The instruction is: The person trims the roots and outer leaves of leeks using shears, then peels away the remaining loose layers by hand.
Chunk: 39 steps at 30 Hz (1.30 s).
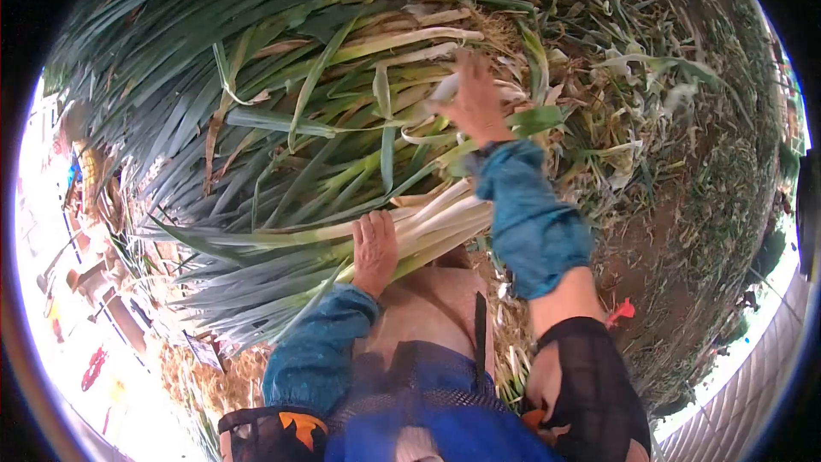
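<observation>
My left hand [375,250] is closed over a bunch of leeks [445,227] lying across my lap. Their white ends point right and their green leaves fan out to the left. Farther up, my right hand [479,103] reaches over the large leek pile [282,94], slightly blurred. Its thumb stands apart from the fingers, near a pale stalk end [446,87]; I see no firm hold on it. Both forearms wear teal sleeve covers.
Leaf scraps and peelings [676,180] cover the brown ground on the right. Dry roots and straw-coloured trimmings [201,376] lie at lower left. A small red scrap [622,312] is beside my right elbow. Bright, washed-out clutter stands at the far left.
</observation>
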Tool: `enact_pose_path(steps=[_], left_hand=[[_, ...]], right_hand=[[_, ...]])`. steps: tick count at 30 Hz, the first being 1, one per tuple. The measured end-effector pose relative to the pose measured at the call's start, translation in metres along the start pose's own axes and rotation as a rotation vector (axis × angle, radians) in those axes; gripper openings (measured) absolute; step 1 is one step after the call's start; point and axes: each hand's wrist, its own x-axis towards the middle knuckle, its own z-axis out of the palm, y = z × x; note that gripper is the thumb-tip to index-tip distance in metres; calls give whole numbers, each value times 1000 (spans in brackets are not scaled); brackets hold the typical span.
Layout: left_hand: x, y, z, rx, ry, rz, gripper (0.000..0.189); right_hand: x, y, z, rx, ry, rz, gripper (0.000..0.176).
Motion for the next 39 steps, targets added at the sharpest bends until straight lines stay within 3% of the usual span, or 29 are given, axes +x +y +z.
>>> enact_pose_path(steps=[2,4,6,9,15,17,18,19,20,22,23,24,26,27,29,30,31,32,33,34,36,37,38,39], left_hand=[[-2,0,9,16,32,-19,44],[-3,-1,10,1,15,-22,46],[-3,0,12,5,-3,-34,47],[-4,0,9,-18,-38,-10,49],[-9,1,8,5,-4,22,49],[-8,-1,7,-26,-55,16,49],[-10,-1,5,-44,-83,14,50],[-11,-1,9,-50,-74,8,50],[-8,-2,6,-43,-79,4,50],[-5,-3,-2,-33,-98,0,50],[-7,-4,8,-39,-14,17,49],[-6,-3,10,-37,5,15,49],[-5,-2,9,-32,32,21,48],[-2,-2,5,-62,-1,3,46],[-4,0,3,-85,-27,9,44],[-6,-2,1,-90,-40,14,44],[-10,-1,0,-89,-20,26,39],[-19,0,-2,-113,-30,26,38],[-26,1,-2,-140,-31,33,37],[-24,2,0,-169,-18,53,36],[-17,5,-6,-235,-100,14,33],[-13,3,-6,-271,-126,14,35],[-14,-1,-5,-306,-163,4,37],[-12,-1,-7,-339,-206,-13,39]], right_hand=[[-13,-19,35,-50,153,-18,101],[-32,-45,3,168,-250,43,100],[-63,-48,3,45,-477,-144,98],[-90,-46,-4,-233,-517,-341,75],[-89,-7,14,-323,-757,-474,15],[-81,32,-27,-195,-664,-278,14],[-85,81,-29,-349,-469,-353,14],[-70,91,-73,-448,-446,-187,16],[-60,111,-115,-353,-391,-125,16],[-38,220,-186,-656,-149,-40,18],[-25,222,-236,-771,-136,141,19],[-12,230,-277,-756,-31,165,20],[0,245,-330,-947,160,-134,25],[2,226,-321,-1027,240,-123,32],[15,191,-279,-998,183,-121,52],[24,181,-247,-882,45,-124,65],[27,76,-222,-645,-370,389,79],[5,92,-169,-377,-205,116,85],[-4,62,-137,-155,-444,282,95],[-25,51,-90,-140,-455,350,105],[-66,27,-14,-26,-525,405,111],[-88,-14,-10,-333,-442,370,99],[-109,5,26,-303,-378,161,79],[-116,-1,21,-282,-303,114,63]])
